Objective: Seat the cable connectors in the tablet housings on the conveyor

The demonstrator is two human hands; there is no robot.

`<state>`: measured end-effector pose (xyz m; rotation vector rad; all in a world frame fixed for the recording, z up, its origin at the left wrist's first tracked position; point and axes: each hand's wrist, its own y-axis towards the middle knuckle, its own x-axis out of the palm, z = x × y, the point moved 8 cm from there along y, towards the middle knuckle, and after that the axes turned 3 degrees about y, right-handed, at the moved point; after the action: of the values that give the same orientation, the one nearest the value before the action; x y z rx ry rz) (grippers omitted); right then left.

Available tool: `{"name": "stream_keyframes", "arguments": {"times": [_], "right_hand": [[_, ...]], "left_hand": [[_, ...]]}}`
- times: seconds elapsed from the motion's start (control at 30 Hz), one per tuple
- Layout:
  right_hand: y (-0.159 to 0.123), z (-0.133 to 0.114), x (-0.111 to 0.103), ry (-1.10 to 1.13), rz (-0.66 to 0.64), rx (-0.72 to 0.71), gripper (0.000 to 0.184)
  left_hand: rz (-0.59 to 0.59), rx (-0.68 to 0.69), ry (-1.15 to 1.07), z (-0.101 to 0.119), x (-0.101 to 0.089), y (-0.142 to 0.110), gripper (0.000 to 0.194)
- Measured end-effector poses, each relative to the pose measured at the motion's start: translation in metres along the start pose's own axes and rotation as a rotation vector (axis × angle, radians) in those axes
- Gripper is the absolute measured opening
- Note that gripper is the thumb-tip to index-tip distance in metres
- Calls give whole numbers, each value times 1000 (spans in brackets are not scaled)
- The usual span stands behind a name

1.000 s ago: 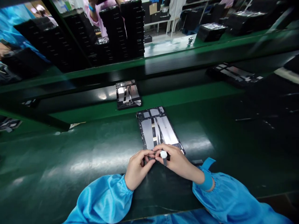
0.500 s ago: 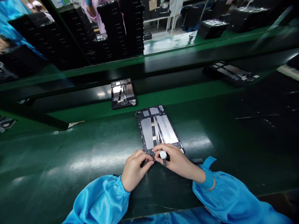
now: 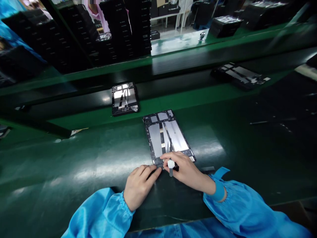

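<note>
An opened tablet housing (image 3: 164, 137) lies flat on the green mat in front of me, with silver panels and a black frame. My right hand (image 3: 187, 172) grips a small white-handled tool (image 3: 170, 164) at the housing's near edge, its dark shaft pointing down. My left hand (image 3: 141, 186) lies with its fingertips against the near-left corner of the housing, holding nothing I can see. The tool's tip is hidden by my fingers.
A green-edged conveyor behind the mat carries two more opened tablet housings (image 3: 125, 99) (image 3: 237, 76). Tall stacks of black trays (image 3: 126, 29) stand beyond it. A co-worker in a pink sleeve (image 3: 95, 13) is at the far side.
My left hand has loosened from a pinch to flatter fingers and drawn slightly back and left. The housings on the conveyor have shifted left.
</note>
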<state>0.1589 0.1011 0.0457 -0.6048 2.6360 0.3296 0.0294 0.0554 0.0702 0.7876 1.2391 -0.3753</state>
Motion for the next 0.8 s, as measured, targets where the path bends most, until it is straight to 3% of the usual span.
{"name": "stream_keyframes", "arguments": {"times": [0.47, 0.63, 0.8], "right_hand": [[0, 3, -2, 4, -41, 60, 36], [-6, -2, -18, 269, -21, 109, 19], [-23, 6, -28, 475, 27, 235, 39]], "left_hand": [[-39, 98, 112, 2, 5, -3, 36], [-70, 42, 120, 3, 8, -2, 38], [-73, 6, 93, 3, 9, -2, 37]]}}
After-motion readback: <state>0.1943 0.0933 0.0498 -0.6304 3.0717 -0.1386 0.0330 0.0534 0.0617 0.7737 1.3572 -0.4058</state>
